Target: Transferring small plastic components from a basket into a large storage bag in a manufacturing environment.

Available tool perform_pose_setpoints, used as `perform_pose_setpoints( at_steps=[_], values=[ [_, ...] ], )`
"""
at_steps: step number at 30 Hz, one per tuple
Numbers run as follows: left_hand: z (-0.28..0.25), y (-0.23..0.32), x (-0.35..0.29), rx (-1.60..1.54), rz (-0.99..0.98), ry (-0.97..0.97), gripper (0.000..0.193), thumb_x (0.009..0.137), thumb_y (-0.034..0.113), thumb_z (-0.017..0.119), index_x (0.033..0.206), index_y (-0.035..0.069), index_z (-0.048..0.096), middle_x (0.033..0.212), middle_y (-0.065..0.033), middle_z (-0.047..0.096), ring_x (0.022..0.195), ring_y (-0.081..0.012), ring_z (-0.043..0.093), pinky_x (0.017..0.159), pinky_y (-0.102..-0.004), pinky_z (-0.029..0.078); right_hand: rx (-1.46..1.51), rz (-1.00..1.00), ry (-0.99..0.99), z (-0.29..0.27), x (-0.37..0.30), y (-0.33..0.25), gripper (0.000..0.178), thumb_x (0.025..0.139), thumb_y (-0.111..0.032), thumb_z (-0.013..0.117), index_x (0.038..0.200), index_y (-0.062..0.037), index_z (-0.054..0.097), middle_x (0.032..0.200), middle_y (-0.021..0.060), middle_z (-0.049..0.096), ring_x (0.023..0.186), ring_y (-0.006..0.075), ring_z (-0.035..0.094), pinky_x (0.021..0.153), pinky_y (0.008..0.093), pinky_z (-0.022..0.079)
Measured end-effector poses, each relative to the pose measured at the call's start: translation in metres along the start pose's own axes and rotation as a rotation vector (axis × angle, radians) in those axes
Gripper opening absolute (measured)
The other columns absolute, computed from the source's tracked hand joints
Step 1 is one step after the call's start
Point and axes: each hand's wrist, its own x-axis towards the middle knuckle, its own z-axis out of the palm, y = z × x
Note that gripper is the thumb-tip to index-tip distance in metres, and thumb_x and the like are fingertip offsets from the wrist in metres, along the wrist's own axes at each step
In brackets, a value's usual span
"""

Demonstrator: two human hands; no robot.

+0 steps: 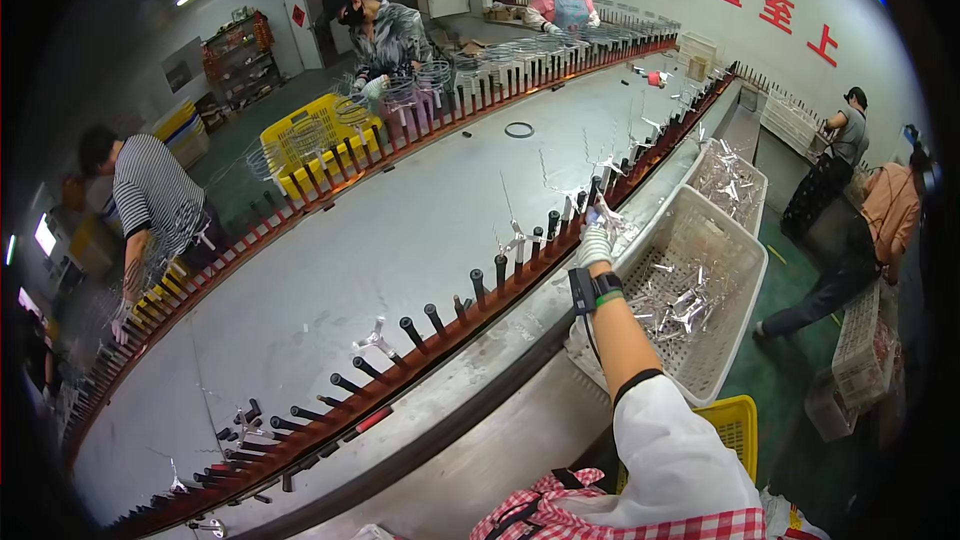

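My right hand, in a white knitted glove, reaches to the near row of upright pegs along the curved line. Its fingers are closed around a shiny silver branched metal piece, right by a black-tipped peg. Part of the piece is hidden by the glove. Similar silver pieces stand on pegs nearby, such as a branched piece to the left. Close to my forearm a white perforated crate holds many loose silver pieces. My left hand is out of view.
Another white crate of silver parts stands beyond the first. A yellow basket is below my arm. A grey metal tabletop lies inside the peg loop, with a dark ring on it. Several co-workers stand around, some handling wire parts.
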Motion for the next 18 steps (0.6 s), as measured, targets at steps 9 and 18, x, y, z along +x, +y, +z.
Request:
perform_pose_setpoints(
  at_steps=[9,18],
  values=[
    [-0.064,0.045,0.006,-0.122,-0.055,-0.048,0.036,0.084,0.036,0.045,0.101,0.006,0.057,0.091,-0.0190,0.060,0.083,-0.0368,0.055,0.070,-0.0443,0.045,-0.931,-0.750,-0.262,0.005,0.032,0.028,0.038,0.086,-0.014,0.035,0.122,-0.0051,0.044,0.122,0.0164,0.047,0.113,0.0327,0.043,0.098,0.0440,0.029],
    [-0.026,0.014,-0.052,-0.256,-0.349,0.138,0.039,0.078,0.037,0.055,0.103,0.007,0.056,0.097,-0.0160,0.057,0.091,-0.0305,0.055,0.077,-0.0396,0.044,0.431,-0.517,-0.484,-0.088,-0.219,-0.158,0.031,0.086,-0.021,0.045,0.108,-0.0009,0.051,0.096,0.0089,0.057,0.087,0.0169,0.051,0.076,0.0289,0.042]
  ],
)
